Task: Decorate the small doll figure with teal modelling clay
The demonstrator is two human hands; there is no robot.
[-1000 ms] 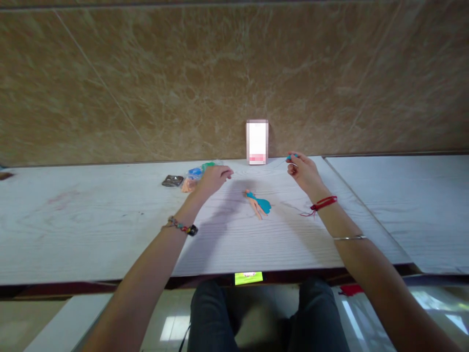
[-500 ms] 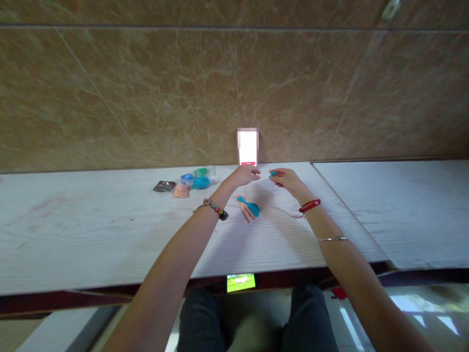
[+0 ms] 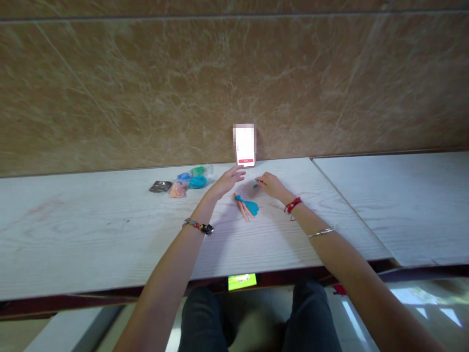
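My left hand (image 3: 227,181) hovers just below the lit phone (image 3: 245,146), fingers stretched out and apart, holding nothing. In my right hand (image 3: 271,186) the fingers pinch a small piece of blue clay (image 3: 255,186), whose exact shape is too small to make out. Between and below both hands lies a little clay figure (image 3: 251,208) on the white table (image 3: 110,244). It has thin peach-coloured strips, like limbs, and a flat blue part spreading to the right.
Bagged clay lies to the left: green (image 3: 198,171), blue (image 3: 183,176), turquoise (image 3: 198,182), peach (image 3: 178,190) and a dark pack (image 3: 160,186). The phone leans on the brown tiled wall (image 3: 164,88). A second lit screen (image 3: 242,281) shows at the table's front edge.
My left hand has drawn back left, its fingers spreading. My right hand has moved left and slightly down with the blue clay, nearer the figure. The camera view has shifted slightly.
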